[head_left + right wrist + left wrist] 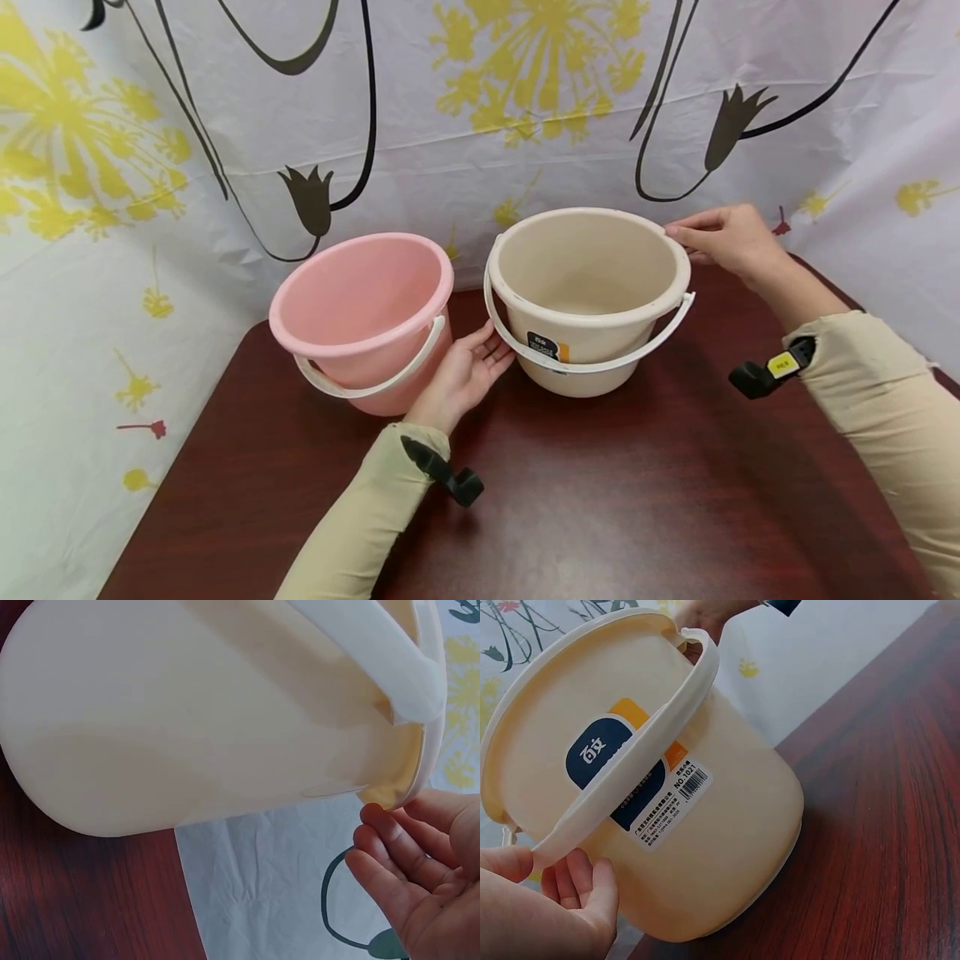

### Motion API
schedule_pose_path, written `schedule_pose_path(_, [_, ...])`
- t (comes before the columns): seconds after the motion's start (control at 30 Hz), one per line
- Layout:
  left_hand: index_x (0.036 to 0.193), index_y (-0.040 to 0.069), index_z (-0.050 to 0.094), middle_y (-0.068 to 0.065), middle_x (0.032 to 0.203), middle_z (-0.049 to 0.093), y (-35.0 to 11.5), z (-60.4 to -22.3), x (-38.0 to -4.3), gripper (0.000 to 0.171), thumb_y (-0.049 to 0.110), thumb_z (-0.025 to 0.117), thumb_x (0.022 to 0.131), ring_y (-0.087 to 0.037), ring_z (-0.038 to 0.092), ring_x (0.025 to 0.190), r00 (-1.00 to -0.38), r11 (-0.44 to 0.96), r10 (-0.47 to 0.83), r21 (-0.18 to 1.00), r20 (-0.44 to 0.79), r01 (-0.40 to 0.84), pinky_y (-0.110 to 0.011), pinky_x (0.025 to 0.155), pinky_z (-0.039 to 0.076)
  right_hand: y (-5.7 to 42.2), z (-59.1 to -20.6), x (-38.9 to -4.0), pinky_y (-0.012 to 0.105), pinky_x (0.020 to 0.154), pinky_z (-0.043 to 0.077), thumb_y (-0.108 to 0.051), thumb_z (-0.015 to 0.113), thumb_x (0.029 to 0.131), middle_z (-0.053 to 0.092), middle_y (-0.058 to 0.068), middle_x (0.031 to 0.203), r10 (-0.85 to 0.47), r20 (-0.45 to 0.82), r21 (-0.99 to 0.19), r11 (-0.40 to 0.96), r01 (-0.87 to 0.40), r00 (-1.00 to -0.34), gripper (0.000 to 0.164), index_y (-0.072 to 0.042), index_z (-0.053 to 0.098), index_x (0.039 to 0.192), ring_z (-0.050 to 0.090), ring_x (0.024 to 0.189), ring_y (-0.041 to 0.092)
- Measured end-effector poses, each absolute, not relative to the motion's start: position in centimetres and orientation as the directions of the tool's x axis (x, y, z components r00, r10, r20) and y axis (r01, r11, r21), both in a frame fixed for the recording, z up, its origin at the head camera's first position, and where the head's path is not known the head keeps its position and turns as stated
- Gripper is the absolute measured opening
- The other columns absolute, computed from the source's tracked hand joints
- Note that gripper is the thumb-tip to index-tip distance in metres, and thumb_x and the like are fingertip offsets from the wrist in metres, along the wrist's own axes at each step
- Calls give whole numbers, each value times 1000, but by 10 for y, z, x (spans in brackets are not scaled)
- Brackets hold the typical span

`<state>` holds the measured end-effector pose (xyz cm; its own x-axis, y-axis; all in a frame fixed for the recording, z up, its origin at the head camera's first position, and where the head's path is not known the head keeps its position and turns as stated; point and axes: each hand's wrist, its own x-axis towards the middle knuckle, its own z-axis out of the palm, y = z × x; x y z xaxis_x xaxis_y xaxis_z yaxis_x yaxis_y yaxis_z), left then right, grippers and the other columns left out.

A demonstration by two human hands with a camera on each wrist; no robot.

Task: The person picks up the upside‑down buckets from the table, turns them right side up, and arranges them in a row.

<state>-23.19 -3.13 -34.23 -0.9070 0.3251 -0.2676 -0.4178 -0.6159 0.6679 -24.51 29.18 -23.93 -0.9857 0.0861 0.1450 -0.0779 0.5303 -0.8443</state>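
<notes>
A cream bucket (592, 350) with a dark label (604, 754) stands on the table, its white handle (637, 765) hanging across the front. At its left side, my left hand (468, 367) has the palm turned up. In the left wrist view, the left thumb touches the handle near its lower bend, with curled fingers close beneath. My right hand (727, 242) pinches the bucket's rim at the far right, thumb and fingertips meeting there in the right wrist view. Left of the cream bucket is a pink bucket (360, 358), just behind my left wrist.
The dark red-brown table (600, 500) spreads out in front of both buckets. A white curtain (420, 142) with yellow and dark floral prints hangs behind and along the sides. Black wrist straps with small cameras (465, 486) stick out from both sleeves.
</notes>
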Motion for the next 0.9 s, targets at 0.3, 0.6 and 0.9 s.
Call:
schedule_pose_path(0.3, [99,6,49,-7,94,47,-34,-334,-218,12,16,44,97,-24,47,98,-907,-524,268,741,-323,-419,-44,101,32,302,-233,-235,23,60,53,-18,69,82,67,-9,75,46,132,-944,312,-111,-990,8,-26,71,81,65,66,7])
schedule_pose_path(0.6, [97,5,49,-4,87,51,-47,-322,-193,15,19,42,95,-17,52,79,-908,-443,292,799,-301,-407,-45,98,35,305,-225,-211,22,62,52,-17,67,85,69,-7,78,-16,169,-905,394,-161,-986,13,-29,72,88,66,70,9])
schedule_pose_path(0.9, [105,4,47,-6,92,50,-64,-303,-166,19,17,38,95,-17,52,83,-890,-331,374,858,-262,-392,-39,90,43,293,-222,-177,20,62,52,-8,63,86,69,-6,79,-110,270,-807,515,-287,-957,20,-21,71,99,65,71,6])
